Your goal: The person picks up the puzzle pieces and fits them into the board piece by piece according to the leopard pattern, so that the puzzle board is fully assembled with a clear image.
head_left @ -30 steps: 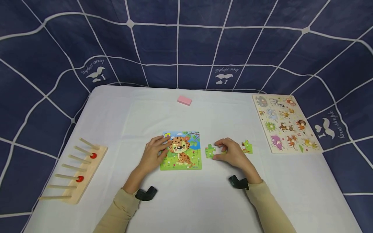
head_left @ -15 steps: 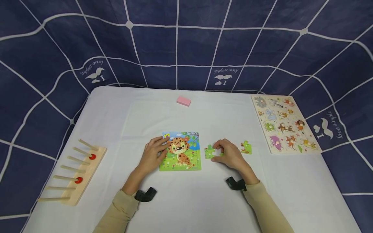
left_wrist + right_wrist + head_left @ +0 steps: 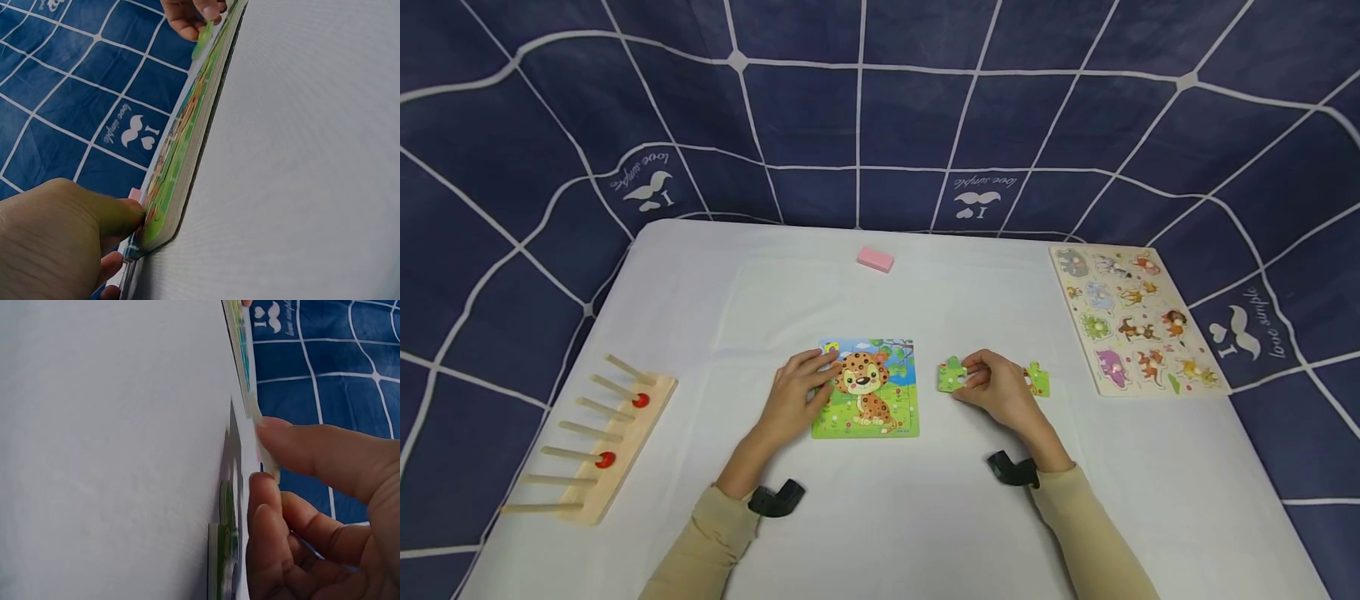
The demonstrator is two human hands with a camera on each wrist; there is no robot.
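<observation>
A leopard picture puzzle (image 3: 867,398) lies on the white table before me, its board raised at the edges. My left hand (image 3: 792,396) rests at its left side, fingers over the edge; in the left wrist view the thumb (image 3: 125,215) presses near the board's corner. Just right of the board, my right hand (image 3: 1000,390) pinches a green jigsaw piece (image 3: 952,375) between thumb and fingers. The right wrist view shows this piece (image 3: 269,459) nearly edge-on, raised above the table. Another green jigsaw piece (image 3: 1038,380) lies behind the right hand, partly covered by it.
A wooden peg stand (image 3: 617,454) with red beads on its pegs is at the left. At the back lies a pink block (image 3: 876,259). An animal knob puzzle board (image 3: 1138,321) occupies the right side. Dark blue gridded cloth (image 3: 910,117) hangs behind the table.
My right hand has picked up the green jigsaw piece that lay flat beside the board; it is now lifted and tilted. The left hand stays on the puzzle.
</observation>
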